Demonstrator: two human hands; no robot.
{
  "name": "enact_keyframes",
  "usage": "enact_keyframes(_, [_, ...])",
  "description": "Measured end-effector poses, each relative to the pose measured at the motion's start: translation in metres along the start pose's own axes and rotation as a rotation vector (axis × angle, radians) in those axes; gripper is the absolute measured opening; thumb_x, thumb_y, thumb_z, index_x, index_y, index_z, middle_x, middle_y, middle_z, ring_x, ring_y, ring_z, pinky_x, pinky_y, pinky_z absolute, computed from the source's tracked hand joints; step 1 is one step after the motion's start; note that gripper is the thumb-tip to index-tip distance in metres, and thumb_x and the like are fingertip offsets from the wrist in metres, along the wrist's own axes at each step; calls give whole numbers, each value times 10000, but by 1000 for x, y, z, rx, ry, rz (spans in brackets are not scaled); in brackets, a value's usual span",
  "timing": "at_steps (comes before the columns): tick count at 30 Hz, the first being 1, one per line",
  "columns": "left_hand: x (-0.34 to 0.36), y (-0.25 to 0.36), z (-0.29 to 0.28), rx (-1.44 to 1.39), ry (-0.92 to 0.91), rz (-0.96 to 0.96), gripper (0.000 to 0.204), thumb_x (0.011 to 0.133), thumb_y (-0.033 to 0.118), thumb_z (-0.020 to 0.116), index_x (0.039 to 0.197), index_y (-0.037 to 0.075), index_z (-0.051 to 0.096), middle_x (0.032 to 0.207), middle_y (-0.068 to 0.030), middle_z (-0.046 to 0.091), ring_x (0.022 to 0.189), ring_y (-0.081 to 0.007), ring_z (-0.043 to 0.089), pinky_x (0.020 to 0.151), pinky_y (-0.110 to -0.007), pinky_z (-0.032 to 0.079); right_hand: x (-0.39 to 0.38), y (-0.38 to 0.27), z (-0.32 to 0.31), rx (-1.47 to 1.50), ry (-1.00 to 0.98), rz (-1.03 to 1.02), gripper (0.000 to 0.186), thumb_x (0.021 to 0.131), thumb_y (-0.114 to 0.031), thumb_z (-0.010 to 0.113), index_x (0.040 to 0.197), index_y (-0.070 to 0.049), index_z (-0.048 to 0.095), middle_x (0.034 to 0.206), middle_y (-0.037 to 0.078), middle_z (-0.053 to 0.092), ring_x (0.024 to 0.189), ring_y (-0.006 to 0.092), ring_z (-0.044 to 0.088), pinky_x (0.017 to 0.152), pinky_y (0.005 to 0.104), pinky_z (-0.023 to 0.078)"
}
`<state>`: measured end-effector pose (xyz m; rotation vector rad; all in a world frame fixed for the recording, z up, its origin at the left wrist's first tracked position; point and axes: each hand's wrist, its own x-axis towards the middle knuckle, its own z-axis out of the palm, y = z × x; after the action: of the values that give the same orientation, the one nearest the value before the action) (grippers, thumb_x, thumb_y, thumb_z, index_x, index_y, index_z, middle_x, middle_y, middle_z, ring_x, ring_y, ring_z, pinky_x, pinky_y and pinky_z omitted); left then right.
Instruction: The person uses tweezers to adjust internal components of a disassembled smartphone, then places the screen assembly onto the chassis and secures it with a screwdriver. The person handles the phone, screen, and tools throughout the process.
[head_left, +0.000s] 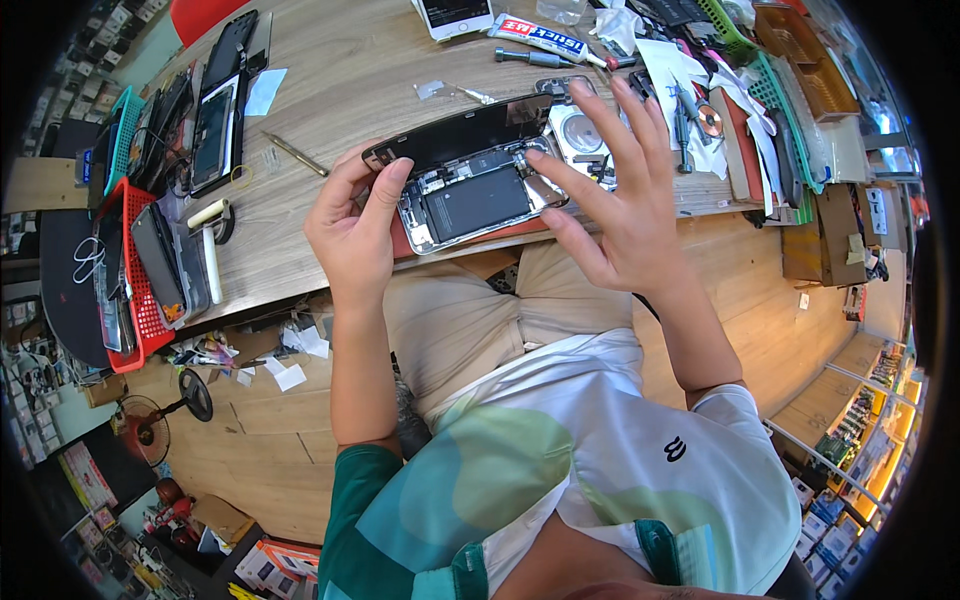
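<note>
An opened smartphone (475,205) lies at the table's near edge, its black battery and circuit parts bare. Its dark screen panel (465,132) is tilted up along the far side. My left hand (352,220) pinches the left end of the screen panel, thumb on its near corner and fingers behind it. My right hand (630,200) hovers at the phone's right end with fingers spread. Its index fingertip appears to touch the inner parts there, though contact is hard to tell. Just beyond, partly behind the right hand, sits another phone housing (580,132) with a round ring.
A pen-like metal tool (297,153) lies left of the phone. Farther back are a glue tube (540,37), a screwdriver (530,58) and a white phone (455,17). A red basket (140,270) and a small hammer (208,230) stand left; papers and green baskets crowd the right.
</note>
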<state>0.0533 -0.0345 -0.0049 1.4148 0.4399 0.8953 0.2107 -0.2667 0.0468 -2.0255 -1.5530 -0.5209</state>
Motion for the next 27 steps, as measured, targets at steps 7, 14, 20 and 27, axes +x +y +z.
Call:
enact_keyframes(7, [1, -2, 3, -28, -16, 69, 203, 983, 20, 830, 1174, -31, 786, 1024, -49, 793, 913, -85, 704, 843, -232, 541, 1, -2, 11, -14, -35, 17, 394, 937, -402, 759, 1262, -182, 793, 1724, 158, 440, 1626, 447, 307, 1313, 640, 174])
enact_keyframes(14, [0, 4, 3, -16, -35, 9, 156, 978, -38, 803, 1127, -80, 783, 1239, -130, 750, 1053, -145, 707, 942, -289, 595, 2, 2, 13, -32, -39, 1, 367, 944, -405, 751, 1230, -178, 795, 1728, 155, 435, 1625, 448, 308, 1318, 640, 158])
enact_keyframes(20, [-1, 4, 2, -28, -27, -21, 168, 977, -34, 807, 1135, -85, 783, 1217, -110, 749, 1034, -133, 704, 927, -278, 592, 1, 2, 14, -48, -32, 3, 363, 951, -421, 742, 1217, -180, 796, 1729, 154, 434, 1626, 447, 306, 1318, 642, 153])
enact_keyframes(27, [0, 5, 4, -40, -27, -4, 175, 972, -37, 812, 1139, -79, 787, 1195, -97, 753, 1022, -123, 705, 905, -260, 590, 2, 2, 16, -71, -34, 5, 375, 961, -449, 731, 1213, -178, 790, 1733, 160, 426, 1625, 448, 306, 1316, 651, 148])
